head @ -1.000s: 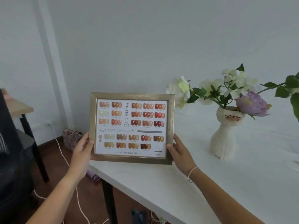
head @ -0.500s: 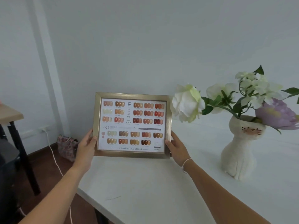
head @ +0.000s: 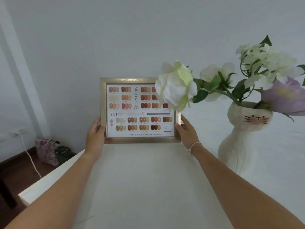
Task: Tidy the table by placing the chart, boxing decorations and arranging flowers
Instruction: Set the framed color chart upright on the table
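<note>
Both arms extended forward over the white table (head: 148,187), roughly parallel, forearms bare. Left hand (head: 95,134) clamped on the lower left edge of the framed chart (head: 138,113), thumb across the front of the frame, fingers behind it. Right hand (head: 187,133) clamped on the lower right edge in the same way; thin white wristband (head: 194,145) on that wrist. Chart held upright, face toward the camera, at the far side of the table near the wall; bottom edge looks to be at or just above the tabletop, contact not resolvable from this angle. White flower (head: 176,86) overlaps the chart's upper right corner. Cat-shaped vase (head: 242,134) stands on the table to the right, apart from the chart.
</note>
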Motion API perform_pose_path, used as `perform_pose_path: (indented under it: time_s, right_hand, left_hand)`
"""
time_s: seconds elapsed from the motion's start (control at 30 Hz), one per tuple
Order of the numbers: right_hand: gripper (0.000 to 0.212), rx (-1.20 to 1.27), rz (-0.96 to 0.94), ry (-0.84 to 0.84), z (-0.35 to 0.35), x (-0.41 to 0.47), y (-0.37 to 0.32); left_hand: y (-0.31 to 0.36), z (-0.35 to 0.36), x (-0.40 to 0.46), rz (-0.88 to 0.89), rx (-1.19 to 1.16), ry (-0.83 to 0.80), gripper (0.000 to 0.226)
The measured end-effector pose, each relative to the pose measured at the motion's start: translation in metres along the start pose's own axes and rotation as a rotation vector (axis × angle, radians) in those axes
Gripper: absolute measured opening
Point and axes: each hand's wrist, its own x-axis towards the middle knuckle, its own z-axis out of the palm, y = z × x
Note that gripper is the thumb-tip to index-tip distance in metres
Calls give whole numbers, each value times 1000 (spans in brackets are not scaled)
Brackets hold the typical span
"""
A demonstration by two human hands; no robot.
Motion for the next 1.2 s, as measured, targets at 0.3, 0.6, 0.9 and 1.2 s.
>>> perform_pose_path:
  time_s: [0.3, 0.6, 0.9, 1.2]
  right_hand:
    - [42, 70, 10, 185, -16, 25, 17]
    - [41, 135, 11, 286, -21, 39, 31]
    - [41, 93, -8, 299, -24, 45, 38]
    - [45, -2, 3, 299, -22, 44, 39]
  left_hand:
    - [-14, 42, 22, 21, -38, -17, 35]
    - [-31, 65, 39, -8, -80, -1, 32]
    - [-43, 68, 52, -10, -83, -45, 31]
    - [-44, 66, 53, -8, -32, -35, 34]
